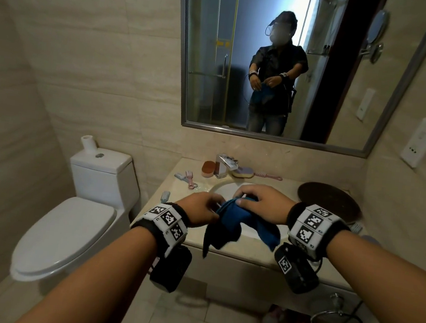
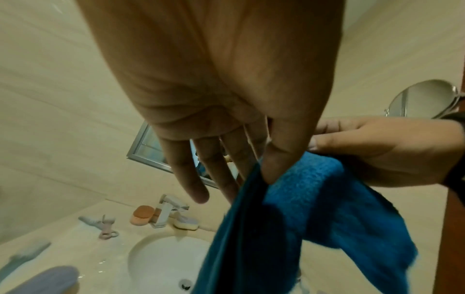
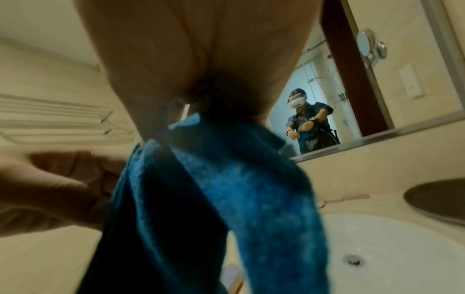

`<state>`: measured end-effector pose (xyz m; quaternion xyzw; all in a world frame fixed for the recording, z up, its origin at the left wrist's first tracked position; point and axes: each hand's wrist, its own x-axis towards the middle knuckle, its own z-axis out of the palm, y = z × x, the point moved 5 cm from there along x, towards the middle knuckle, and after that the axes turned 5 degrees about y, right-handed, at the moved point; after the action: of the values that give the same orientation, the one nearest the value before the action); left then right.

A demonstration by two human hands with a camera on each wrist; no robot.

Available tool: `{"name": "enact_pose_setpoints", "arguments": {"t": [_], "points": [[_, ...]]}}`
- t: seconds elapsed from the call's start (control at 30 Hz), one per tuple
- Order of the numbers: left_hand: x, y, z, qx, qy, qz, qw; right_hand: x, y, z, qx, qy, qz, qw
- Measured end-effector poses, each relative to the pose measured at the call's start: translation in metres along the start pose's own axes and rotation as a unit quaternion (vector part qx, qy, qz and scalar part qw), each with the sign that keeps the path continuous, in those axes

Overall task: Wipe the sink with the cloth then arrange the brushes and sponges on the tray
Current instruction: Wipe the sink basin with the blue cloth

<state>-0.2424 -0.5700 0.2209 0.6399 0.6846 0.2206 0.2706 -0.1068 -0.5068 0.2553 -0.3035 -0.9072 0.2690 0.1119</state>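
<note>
A blue cloth (image 1: 231, 224) hangs bunched above the front rim of the white sink (image 1: 226, 189). My left hand (image 1: 201, 207) pinches its left edge between thumb and forefinger (image 2: 274, 165), the other fingers straight. My right hand (image 1: 255, 203) grips the top of the cloth (image 3: 226, 199) in curled fingers. The dark round tray (image 1: 329, 201) lies right of the basin. An orange sponge (image 1: 208, 168) and a yellow-and-purple sponge (image 1: 243, 172) flank the faucet (image 1: 223, 166). Blue and pink brushes (image 1: 186, 179) lie at the left, and a pink brush (image 1: 268, 176) behind the basin.
A white toilet (image 1: 81, 212) stands left of the counter. Another blue brush (image 1: 165, 195) lies at the counter's left edge. A large mirror (image 1: 271, 61) hangs above, reflecting a person. A towel ring (image 1: 334, 318) hangs under the counter on the right.
</note>
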Motion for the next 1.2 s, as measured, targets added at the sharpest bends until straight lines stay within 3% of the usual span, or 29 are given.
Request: {"name": "enact_pose_setpoints", "arguments": {"t": [0.1, 0.2, 0.33, 0.4, 0.53, 0.63, 0.8, 0.9, 0.97, 1.1, 1.2], "points": [[0.003, 0.009, -0.002, -0.017, 0.038, 0.02, 0.999, 0.003, -0.008, 0.003, 0.033, 0.017, -0.007, 0.999], [0.006, 0.007, -0.004, 0.017, 0.035, 0.006, 0.999, 0.004, 0.001, 0.0, 0.042, 0.076, 0.045, 0.995], [0.006, 0.004, -0.006, -0.052, 0.05, 0.014, 0.997, -0.005, 0.02, -0.002, 0.003, 0.114, 0.11, 0.987], [0.007, 0.004, -0.011, -0.074, 0.083, 0.011, 0.994, -0.011, 0.026, 0.004, 0.025, 0.096, 0.139, 0.985], [0.008, -0.001, -0.019, -0.135, 0.127, -0.003, 0.983, -0.014, 0.019, 0.032, 0.091, -0.028, 0.188, 0.978], [0.003, 0.005, -0.021, -0.203, 0.125, 0.003, 0.971, -0.01, 0.011, 0.045, 0.155, -0.042, 0.208, 0.965], [-0.005, 0.004, -0.027, -0.232, 0.132, -0.002, 0.964, -0.004, 0.003, 0.038, 0.327, 0.066, 0.213, 0.918], [-0.01, -0.007, -0.034, -0.212, 0.173, -0.007, 0.962, -0.002, 0.011, 0.025, 0.319, 0.123, 0.224, 0.913], [-0.013, -0.015, -0.037, -0.235, 0.197, -0.02, 0.952, -0.002, 0.016, 0.022, 0.352, 0.104, 0.254, 0.895], [-0.013, -0.019, -0.037, -0.252, 0.204, -0.025, 0.946, -0.003, 0.008, 0.028, 0.399, -0.015, 0.312, 0.862], [-0.012, -0.018, -0.036, -0.232, 0.183, -0.009, 0.955, -0.001, 0.005, 0.025, 0.443, 0.033, 0.327, 0.834]]}}
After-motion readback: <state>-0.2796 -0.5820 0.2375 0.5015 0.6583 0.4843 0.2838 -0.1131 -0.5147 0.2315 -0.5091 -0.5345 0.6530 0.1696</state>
